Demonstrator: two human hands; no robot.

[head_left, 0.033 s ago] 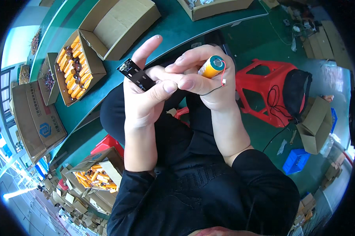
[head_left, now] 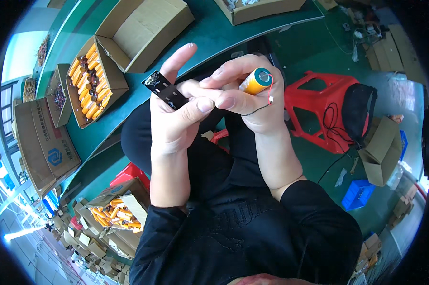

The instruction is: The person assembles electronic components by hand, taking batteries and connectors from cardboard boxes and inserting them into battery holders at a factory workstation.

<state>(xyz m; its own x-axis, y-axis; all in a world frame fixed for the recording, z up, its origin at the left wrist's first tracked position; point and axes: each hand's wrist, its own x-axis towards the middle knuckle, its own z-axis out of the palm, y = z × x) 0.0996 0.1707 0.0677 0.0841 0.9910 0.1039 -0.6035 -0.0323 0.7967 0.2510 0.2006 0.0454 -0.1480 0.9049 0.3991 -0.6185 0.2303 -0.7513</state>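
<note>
My left hand (head_left: 169, 124) is closed on a narrow black circuit board (head_left: 166, 90), which slants up and left between its fingers; its forefinger points upward. My right hand (head_left: 266, 104) grips an orange cylindrical battery (head_left: 254, 83), tilted with its teal-ringed end toward the upper right. A red wire and a black wire run from the battery, and a small white connector (head_left: 271, 99) rests beside my right palm. The thumbs and fingertips of both hands meet over my lap, and whatever they pinch between them is hidden.
On the green bench (head_left: 209, 31) at upper left stands a carton (head_left: 115, 97) of orange batteries, beside an open cardboard box (head_left: 150, 28). Another carton of batteries (head_left: 138, 209) sits lower left. To the right are a red stool (head_left: 314, 128) with a black bag (head_left: 359, 111) and a blue bin (head_left: 358, 194).
</note>
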